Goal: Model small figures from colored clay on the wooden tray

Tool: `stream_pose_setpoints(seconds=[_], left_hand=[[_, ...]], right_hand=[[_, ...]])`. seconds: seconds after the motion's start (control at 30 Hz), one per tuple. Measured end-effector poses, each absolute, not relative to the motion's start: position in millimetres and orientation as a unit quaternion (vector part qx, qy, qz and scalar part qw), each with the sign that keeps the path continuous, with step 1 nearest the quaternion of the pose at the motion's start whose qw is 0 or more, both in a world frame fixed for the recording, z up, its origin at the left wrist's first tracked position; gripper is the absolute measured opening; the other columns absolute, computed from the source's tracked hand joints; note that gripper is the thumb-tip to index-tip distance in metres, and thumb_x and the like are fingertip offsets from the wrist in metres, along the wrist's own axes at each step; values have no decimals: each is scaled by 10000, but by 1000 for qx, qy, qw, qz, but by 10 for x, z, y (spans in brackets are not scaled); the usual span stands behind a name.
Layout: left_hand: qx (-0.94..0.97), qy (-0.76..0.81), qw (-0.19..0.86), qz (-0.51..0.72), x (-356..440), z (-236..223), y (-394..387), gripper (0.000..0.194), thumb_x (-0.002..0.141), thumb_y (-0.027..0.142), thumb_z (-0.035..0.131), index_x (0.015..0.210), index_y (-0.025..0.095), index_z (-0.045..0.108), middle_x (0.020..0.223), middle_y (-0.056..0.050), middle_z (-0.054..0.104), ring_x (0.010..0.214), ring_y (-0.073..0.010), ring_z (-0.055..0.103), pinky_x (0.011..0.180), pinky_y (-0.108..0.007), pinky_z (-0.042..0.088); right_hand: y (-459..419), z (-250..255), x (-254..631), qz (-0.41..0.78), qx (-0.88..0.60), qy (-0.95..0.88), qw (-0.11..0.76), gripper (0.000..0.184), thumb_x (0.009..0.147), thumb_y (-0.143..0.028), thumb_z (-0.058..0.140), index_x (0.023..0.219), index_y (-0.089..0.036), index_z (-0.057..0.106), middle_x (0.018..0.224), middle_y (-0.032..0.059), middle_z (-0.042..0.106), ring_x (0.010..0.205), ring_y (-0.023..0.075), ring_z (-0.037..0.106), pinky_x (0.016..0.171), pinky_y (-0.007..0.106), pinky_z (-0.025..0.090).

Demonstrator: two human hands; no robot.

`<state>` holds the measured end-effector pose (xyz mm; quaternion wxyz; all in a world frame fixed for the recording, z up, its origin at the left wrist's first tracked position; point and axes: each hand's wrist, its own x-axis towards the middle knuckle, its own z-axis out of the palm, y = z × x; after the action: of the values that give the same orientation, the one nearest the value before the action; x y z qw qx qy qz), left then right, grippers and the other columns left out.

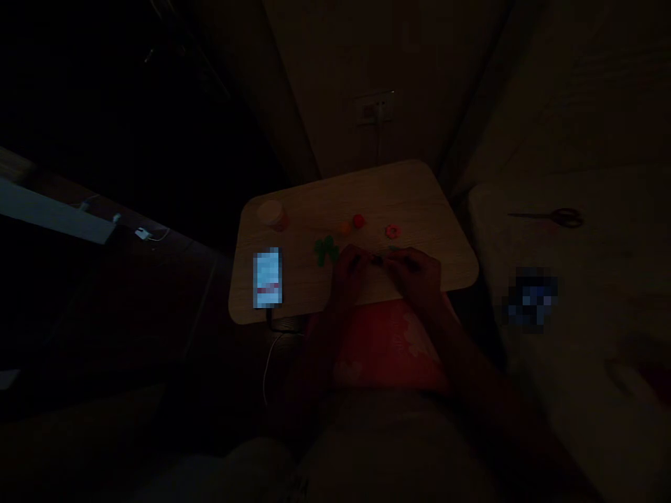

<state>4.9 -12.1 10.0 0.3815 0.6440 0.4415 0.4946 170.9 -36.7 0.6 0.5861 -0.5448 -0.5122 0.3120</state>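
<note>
My left hand [350, 274] and my right hand [421, 271] meet over the front of a small wooden table [309, 202]. Their fingers are closed in a pinch around something small and dark [376, 259], too dim to name. Just left of my left hand lies a green piece [326, 250] with rounded lobes. Beyond the hands are an orange piece [344, 228], a round red piece [358, 221] and a reddish ring with a wavy edge [393, 231]. A bit of green [393, 248] shows by my right fingers.
A lit phone [268, 278] with a cable lies at the table's left, below a cup-like container [273, 215]. Scissors [566, 218] and a blurred dark item [532, 300] lie on the pale surface at right. A wall socket [374, 110] holds a plug. The room is very dark.
</note>
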Motion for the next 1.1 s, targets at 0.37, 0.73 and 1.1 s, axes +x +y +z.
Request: stream_pose_setpoints(seconds=[0.37, 0.73, 1.1], left_hand=[[647, 442, 378, 494, 49, 83, -109, 292, 963, 445, 565, 815, 209, 649, 868, -41, 649, 858, -192, 595, 854, -343, 477], [646, 441, 380, 494, 54, 100, -114, 281, 959, 430, 574, 810, 204, 654, 863, -44, 641, 853, -190, 590, 855, -344, 475], [646, 439, 379, 497, 51, 66, -99, 301, 960, 455, 568, 808, 209, 652, 867, -45, 647, 852, -192, 591, 852, -346, 479]], right_hand=[[-371, 30, 1731, 317, -544, -527, 571, 268, 951, -359, 563, 892, -205, 774, 720, 27, 699, 638, 167, 636, 633, 297, 521], [-353, -48, 1713, 336, -538, -493, 596, 206, 831, -305, 728, 1013, -226, 782, 937, 62, 790, 821, 214, 736, 776, 355, 598], [-359, -22, 1745, 283, -533, -541, 585, 191, 924, -313, 618, 934, -227, 788, 884, 53, 773, 800, 202, 719, 746, 336, 572]])
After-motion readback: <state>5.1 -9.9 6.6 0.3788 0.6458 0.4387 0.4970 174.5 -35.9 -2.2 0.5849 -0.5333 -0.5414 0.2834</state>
